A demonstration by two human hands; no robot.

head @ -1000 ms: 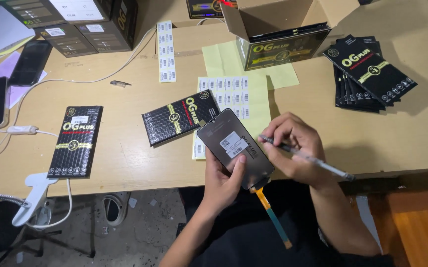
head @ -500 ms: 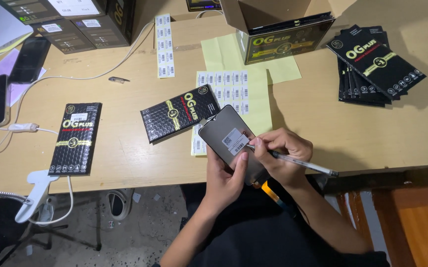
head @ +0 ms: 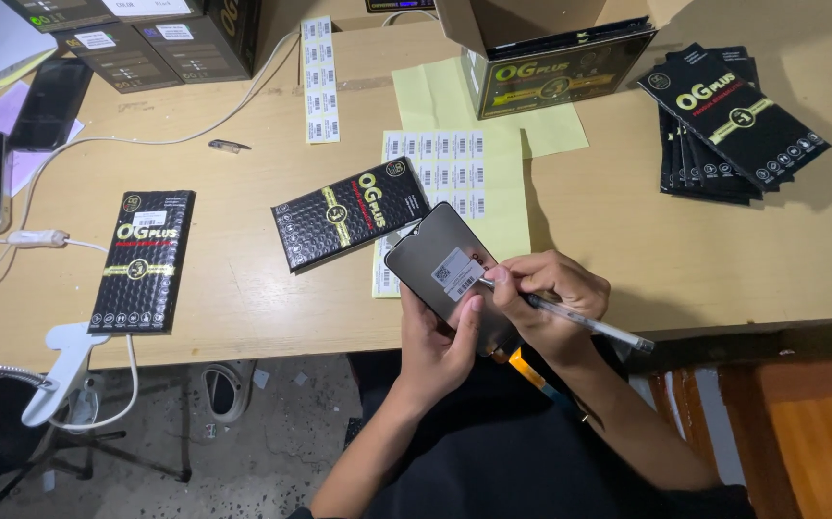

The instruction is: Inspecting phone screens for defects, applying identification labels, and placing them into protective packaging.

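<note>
My left hand (head: 440, 341) holds a dark grey phone screen panel (head: 432, 252) from below, tilted, just over the table's near edge. A small white sticker (head: 455, 273) with a barcode sits on the panel. My right hand (head: 550, 298) grips a clear pen (head: 584, 324) and its tip touches the panel beside the sticker. An orange flex strip (head: 526, 368) hangs from the panel's lower end. A black padded pouch (head: 351, 226) lies on the table just left of the panel, partly over a sheet of barcode stickers (head: 450, 163).
Another black pouch (head: 143, 259) lies at the left, and a stack of pouches (head: 728, 130) at the right. An open cardboard box (head: 550, 53) stands at the back. Phones (head: 49, 101) and white cables (head: 41, 238) lie far left. A white clamp (head: 62, 370) grips the wooden table (head: 704, 250) edge.
The panel has stayed in my left hand. My right hand has moved the pen tip left onto the panel beside the sticker.
</note>
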